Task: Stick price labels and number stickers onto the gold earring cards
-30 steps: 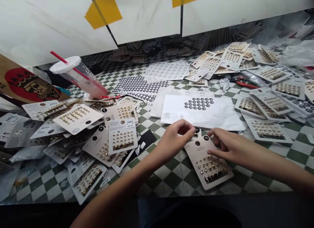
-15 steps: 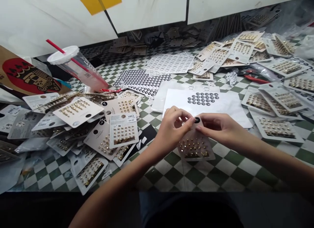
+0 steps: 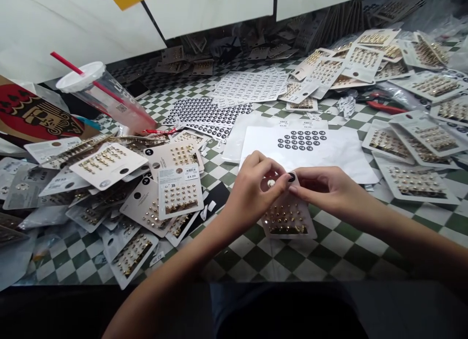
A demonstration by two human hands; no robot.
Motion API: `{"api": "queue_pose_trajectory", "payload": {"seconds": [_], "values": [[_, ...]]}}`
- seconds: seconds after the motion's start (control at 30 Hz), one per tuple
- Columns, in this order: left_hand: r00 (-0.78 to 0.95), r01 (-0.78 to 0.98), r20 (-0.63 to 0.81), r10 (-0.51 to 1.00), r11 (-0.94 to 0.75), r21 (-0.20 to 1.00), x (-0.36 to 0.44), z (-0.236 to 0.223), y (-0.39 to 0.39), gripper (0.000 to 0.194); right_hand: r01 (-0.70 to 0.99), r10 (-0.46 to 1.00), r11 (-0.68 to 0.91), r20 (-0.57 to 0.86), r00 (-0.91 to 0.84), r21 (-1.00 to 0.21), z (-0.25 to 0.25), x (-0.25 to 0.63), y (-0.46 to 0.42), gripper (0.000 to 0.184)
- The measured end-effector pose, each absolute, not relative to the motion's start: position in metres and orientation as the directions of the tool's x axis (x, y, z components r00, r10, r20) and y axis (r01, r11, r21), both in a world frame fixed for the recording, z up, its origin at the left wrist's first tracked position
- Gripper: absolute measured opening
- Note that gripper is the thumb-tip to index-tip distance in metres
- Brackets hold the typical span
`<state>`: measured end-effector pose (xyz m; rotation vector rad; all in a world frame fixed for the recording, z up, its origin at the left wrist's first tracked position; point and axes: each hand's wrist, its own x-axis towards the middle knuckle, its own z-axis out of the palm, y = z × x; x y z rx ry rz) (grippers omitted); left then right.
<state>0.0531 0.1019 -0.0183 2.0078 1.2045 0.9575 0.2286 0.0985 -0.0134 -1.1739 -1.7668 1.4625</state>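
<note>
A pale card of gold stud earrings (image 3: 287, 217) is held tilted up between my two hands, above the checkered tabletop. At its top corner sits a round black sticker (image 3: 291, 177). My left hand (image 3: 256, 185) is closed, its thumb and forefinger pinching at the sticker's left edge. From the right, my right hand (image 3: 325, 185) grips the same corner, its thumb on the card's front just below the sticker. Fingers behind the card are hidden. Just beyond my hands lies a white sheet (image 3: 263, 141) bearing several round black stickers (image 3: 302, 139).
Earring cards pile up at left (image 3: 181, 193), and more cards (image 3: 417, 180) lie at right. Sticker sheets (image 3: 208, 116) spread behind. A plastic cup (image 3: 109, 98) with a red straw leans at the back left, near a paper bag (image 3: 40, 112). Red-handled pliers (image 3: 385, 106) lie at the back right.
The right hand has lifted the earring card off the table and brought it left to the left hand. Both hands have met at its stickered corner; in the last half second they barely move.
</note>
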Motion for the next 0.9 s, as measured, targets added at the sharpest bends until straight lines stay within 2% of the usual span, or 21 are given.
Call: {"api": "queue_pose_trajectory", "payload": {"seconds": [0.17,0.4,0.5,0.57,0.67,0.7,0.9], "values": [[0.339,0.51,0.297,0.892,-0.44,0.739,0.053,-0.018,0.102,0.009,0.283,0.877,0.033,-0.108,-0.468,-0.958,-0.014,0.229,0.098,0.025],[0.368,0.592,0.367,0.854,-0.52,0.616,0.056,-0.019,0.098,0.011,0.295,0.898,0.062,-0.076,-0.434,-0.953,-0.016,0.227,0.097,0.031],[0.298,0.611,0.383,0.874,-0.483,0.627,0.051,-0.015,0.099,0.016,0.276,0.905,0.063,-0.061,-0.42,-0.959,-0.017,0.228,0.098,0.03],[0.288,0.587,0.291,0.912,-0.408,0.699,0.045,-0.011,0.102,0.025,0.267,0.909,0.063,-0.056,-0.412,-0.962,-0.017,0.229,0.099,0.028],[0.429,0.543,0.081,0.9,-0.328,0.773,0.04,-0.005,0.107,0.011,0.253,0.92,0.074,-0.032,-0.39,-0.965,-0.017,0.23,0.102,0.029],[0.464,0.532,0.047,0.885,-0.321,0.783,0.039,-0.004,0.108,0.013,0.251,0.925,0.083,-0.019,-0.379,-0.964,-0.017,0.23,0.103,0.031],[0.511,0.464,0.017,0.859,-0.293,0.836,0.041,0.001,0.103,0.012,0.228,0.95,0.079,0.004,-0.311,-0.97,-0.015,0.238,0.11,0.035]]}}
